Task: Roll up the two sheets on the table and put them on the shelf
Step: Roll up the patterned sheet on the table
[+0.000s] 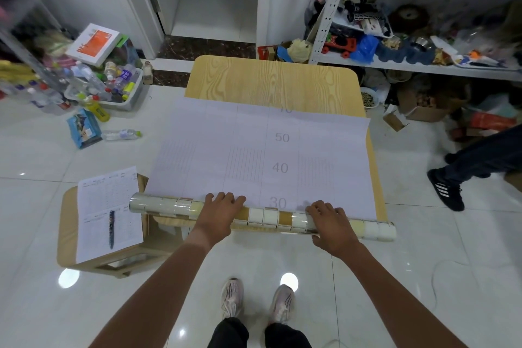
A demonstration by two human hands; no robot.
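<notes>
A large white sheet (254, 147) printed with the numbers 30, 40 and 50 lies flat on the wooden table (271, 79). Its near end is wound into a glossy roll (271, 217) with a cream and tan tile pattern, lying across the table's front edge. My left hand (221, 210) presses on the roll left of its middle. My right hand (330, 223) grips it nearer the right end. Both hands curl over the top of the roll. A white metal shelf (395, 65), crowded with toys and clutter, stands at the back right. Only one sheet is visible.
A low wooden stool (67, 234) at my left carries a printed form and a pen (111, 229). A bin of plastic bottles (113, 87) and loose bottles sit on the floor at the left. Another person's leg and black shoe (446, 189) are at the right.
</notes>
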